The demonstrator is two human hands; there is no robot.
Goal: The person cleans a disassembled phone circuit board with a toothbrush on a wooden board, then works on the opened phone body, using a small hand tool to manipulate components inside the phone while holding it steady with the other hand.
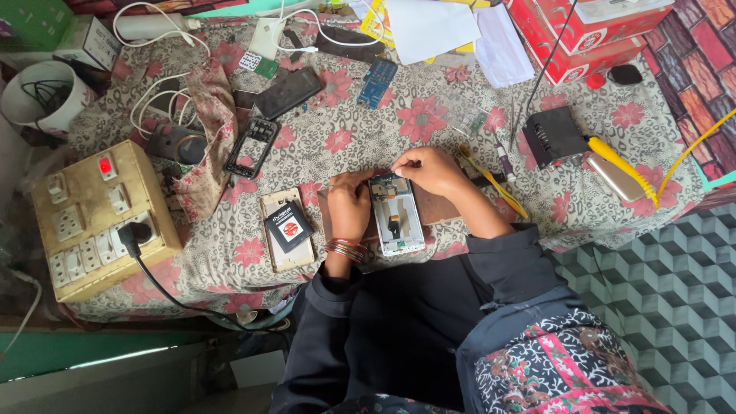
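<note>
At frame centre the left hand (pixel 349 205) is gripping the opened white phone (pixel 396 216) while the right hand (pixel 431 170) is pinching at its top, possibly risking tearing a delicate part.

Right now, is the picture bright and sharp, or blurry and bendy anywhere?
In the head view, soft even light, no strong shadows or glare; the left hand, the right hand and the opened phone look sharp; the switchboard box near the left edge looks slightly stretched by the wide lens; the bottom-left corner is dim.
</note>
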